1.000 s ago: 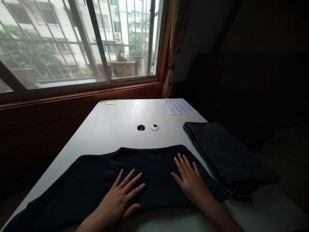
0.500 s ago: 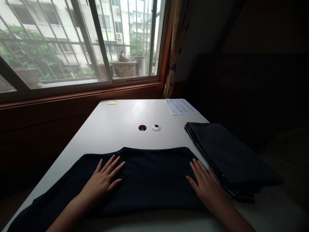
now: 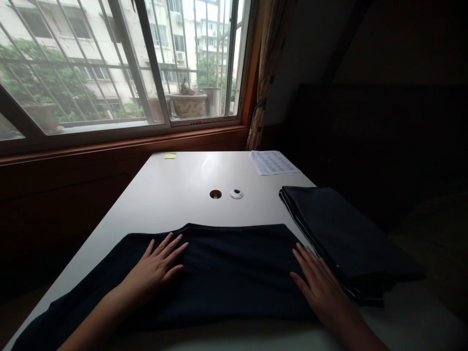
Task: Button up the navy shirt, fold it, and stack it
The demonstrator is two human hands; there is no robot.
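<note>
A dark navy garment point(image 3: 234, 278) lies spread across the near part of the white table, its long side running left to right. Its exact kind is hard to tell in the dim light. My left hand point(image 3: 155, 265) rests flat on its left part, fingers spread. At the right end of the cloth, my right hand point(image 3: 316, 275) lies with fingers stretched out and the thumb apart. Just beyond that hand sits a folded dark garment point(image 3: 340, 234) with thin white edging along its left side.
The white table point(image 3: 146, 200) has a round cable hole point(image 3: 215, 194) with a white ring cover point(image 3: 236, 194) beside it. Printed paper point(image 3: 274, 162) lies at the far right corner, a yellow sticky note point(image 3: 170, 156) at the far left. A barred window point(image 3: 120, 63) stands behind.
My right hand has slid a little to the right on the navy garment. My left hand has barely shifted. The folded garment stays in place.
</note>
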